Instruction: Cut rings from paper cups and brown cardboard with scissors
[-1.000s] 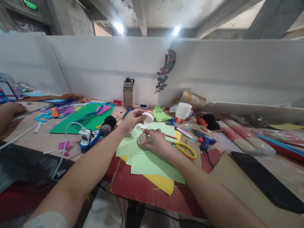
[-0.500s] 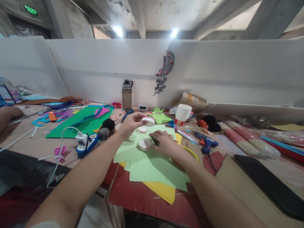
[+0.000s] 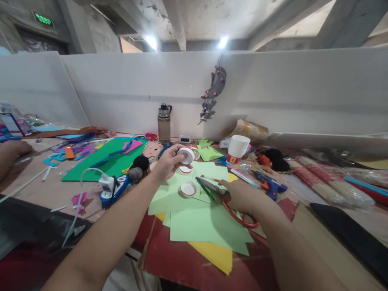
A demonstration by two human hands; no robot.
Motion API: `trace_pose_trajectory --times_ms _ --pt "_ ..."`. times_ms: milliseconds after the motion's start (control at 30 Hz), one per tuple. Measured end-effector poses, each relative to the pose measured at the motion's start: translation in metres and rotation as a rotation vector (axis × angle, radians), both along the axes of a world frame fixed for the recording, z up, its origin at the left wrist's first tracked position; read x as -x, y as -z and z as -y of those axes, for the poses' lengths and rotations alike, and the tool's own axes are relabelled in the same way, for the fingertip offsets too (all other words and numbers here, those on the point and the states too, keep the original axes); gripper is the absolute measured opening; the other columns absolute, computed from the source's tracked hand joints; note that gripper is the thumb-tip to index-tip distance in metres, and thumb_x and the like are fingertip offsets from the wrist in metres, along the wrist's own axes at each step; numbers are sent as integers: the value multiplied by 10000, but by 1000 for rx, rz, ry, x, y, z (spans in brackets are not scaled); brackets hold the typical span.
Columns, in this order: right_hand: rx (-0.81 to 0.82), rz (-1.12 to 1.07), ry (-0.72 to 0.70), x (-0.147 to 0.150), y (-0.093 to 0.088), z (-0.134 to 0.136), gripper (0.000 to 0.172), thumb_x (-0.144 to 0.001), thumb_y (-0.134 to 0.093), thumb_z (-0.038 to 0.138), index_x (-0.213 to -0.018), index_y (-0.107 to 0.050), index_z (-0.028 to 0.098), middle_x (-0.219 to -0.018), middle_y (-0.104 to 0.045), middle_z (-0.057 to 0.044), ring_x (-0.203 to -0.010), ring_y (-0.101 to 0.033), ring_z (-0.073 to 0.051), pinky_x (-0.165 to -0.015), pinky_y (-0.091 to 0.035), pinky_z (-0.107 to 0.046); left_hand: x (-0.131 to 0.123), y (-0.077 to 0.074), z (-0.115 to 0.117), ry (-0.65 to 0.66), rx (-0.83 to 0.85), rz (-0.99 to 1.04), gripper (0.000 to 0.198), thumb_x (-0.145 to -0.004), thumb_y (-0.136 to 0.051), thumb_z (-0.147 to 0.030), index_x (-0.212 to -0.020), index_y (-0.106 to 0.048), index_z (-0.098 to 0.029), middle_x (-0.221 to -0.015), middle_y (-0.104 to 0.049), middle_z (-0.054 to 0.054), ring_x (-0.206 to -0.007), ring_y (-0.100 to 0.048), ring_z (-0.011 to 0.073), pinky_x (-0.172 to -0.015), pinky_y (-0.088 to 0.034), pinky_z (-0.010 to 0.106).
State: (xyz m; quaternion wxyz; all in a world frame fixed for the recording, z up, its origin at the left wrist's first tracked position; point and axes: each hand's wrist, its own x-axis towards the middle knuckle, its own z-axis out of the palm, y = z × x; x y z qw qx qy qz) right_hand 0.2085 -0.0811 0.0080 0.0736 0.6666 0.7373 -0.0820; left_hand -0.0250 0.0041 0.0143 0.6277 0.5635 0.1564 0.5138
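Observation:
My left hand [image 3: 168, 163] is closed round a small white paper cup piece with a red rim [image 3: 186, 155], held a little above the table. My right hand [image 3: 241, 197] grips red-handled scissors [image 3: 218, 195], whose blades point left towards a cut white cup bottom [image 3: 188, 188] lying on the light green paper [image 3: 194, 210]. Another cut cup ring [image 3: 185, 169] lies just beyond it on the same sheet.
A stack of white paper cups [image 3: 238, 148], a blue glue gun [image 3: 270, 187], a grey bottle [image 3: 164, 124], a green foam sheet [image 3: 109, 158] and a white charger [image 3: 107, 185] lie around. Another person's hand [image 3: 10, 152] rests at far left. Stick bundles [image 3: 321, 182] fill the right.
My right hand let go of the cup piece, leaving it on the green paper, moved right and took up the red-handled scissors. My left hand keeps holding its cup piece.

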Motion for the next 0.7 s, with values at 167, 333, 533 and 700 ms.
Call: trace_pose_trajectory --times_ms 167,333,533,700 --pt "80 -64 42 -1 -3 -1 536 -675 -636 171 -1209 -650 225 -967 -719 -122 -778 -669 -237 -569 -393 -262 0 0 -2 -8 4 81 407 -724 -758 -233 -1075 -557 -194 -878 -644 29 -727 -647 172 -523 -549 267" --pt "52 -185 -19 -5 -12 2 463 -727 -582 228 -1176 -692 252 -950 -735 -80 -745 -661 -212 -573 -387 -261 1 -1 -5 -11 51 166 338 -747 -734 -199 -1052 -590 -193 -820 -630 16 -642 -597 118 -501 -484 216" --pt "48 -313 21 -9 -14 1 455 -720 -548 144 -1163 -650 173 -952 -723 -83 -729 -645 -171 -608 -410 -248 -1 -2 -5 57 212 181 425 -692 -784 -215 -1074 -606 -161 -819 -596 4 -621 -539 68 -504 -421 175" --pt "-174 -567 -26 -13 -4 -7 452 -755 -619 291 -1193 -609 176 -889 -690 -72 -763 -619 -184 -663 -459 -265 1 -3 -1 -21 171 28 583 -612 -812 -100 -1141 -593 -212 -778 -544 -36 -618 -509 42 -479 -351 138"
